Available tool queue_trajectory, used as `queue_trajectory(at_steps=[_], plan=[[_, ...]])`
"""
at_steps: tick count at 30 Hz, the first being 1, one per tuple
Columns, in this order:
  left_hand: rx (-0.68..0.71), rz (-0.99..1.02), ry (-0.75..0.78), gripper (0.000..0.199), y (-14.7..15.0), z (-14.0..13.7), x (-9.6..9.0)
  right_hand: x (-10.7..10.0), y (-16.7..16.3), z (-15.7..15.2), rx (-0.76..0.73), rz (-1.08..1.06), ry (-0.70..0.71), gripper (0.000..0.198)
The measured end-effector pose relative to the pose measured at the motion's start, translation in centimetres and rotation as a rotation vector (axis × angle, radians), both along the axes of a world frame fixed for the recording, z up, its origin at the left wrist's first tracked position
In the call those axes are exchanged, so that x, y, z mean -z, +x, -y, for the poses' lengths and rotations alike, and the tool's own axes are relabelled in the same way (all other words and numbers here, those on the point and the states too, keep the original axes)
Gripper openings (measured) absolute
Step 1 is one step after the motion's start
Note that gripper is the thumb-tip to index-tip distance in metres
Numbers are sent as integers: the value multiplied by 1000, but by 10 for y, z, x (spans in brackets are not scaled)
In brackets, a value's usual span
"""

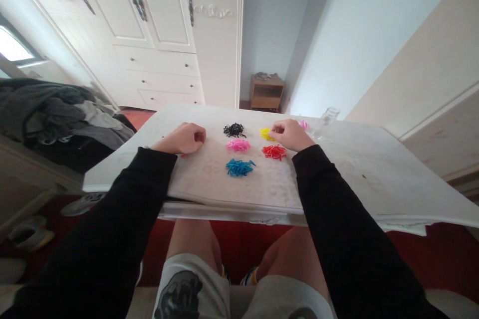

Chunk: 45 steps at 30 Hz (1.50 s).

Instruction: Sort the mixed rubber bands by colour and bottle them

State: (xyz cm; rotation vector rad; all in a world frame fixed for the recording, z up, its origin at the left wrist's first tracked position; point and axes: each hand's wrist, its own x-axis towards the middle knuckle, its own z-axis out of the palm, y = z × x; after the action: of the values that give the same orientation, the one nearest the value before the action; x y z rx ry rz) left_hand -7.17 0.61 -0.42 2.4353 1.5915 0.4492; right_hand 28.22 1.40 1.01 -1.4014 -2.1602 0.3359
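My left hand [184,138] rests on the left part of the white table [209,184], its fingers curled closed. A tiny yellowish bit shows by its fingertips, too small to name. My right hand [291,134] has thumb and fingers pinched together at the right edge of a pile of yellow bands [265,133]; what lies between the fingertips is hidden. Piles of small bands, like rubber bands, lie between the hands: black bands [234,130], pink bands [238,146], blue bands [240,167] and red bands [274,152].
Behind my right hand stands a clear plastic container [329,118], with a pink thing [303,124] beside it. A white wardrobe [157,30] and a small wooden cabinet [267,92] are beyond the table. Dark clothes [48,114] are heaped at the left.
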Motion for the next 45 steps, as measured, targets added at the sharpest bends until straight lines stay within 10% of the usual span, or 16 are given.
queue_trajectory(at_steps=[14,25,38,45], plan=[[273,387,144,8,16,8,3,-1,-7,5,-68,-31,18,18],[423,588,153,9,38,12,8,5,-70,37,-635,-34,154,27],[431,645,86,8,44,16,3,14,-74,36,-626,11,105,31],[426,653,17,12,43,16,8,7,-68,30,-329,-87,235,15]])
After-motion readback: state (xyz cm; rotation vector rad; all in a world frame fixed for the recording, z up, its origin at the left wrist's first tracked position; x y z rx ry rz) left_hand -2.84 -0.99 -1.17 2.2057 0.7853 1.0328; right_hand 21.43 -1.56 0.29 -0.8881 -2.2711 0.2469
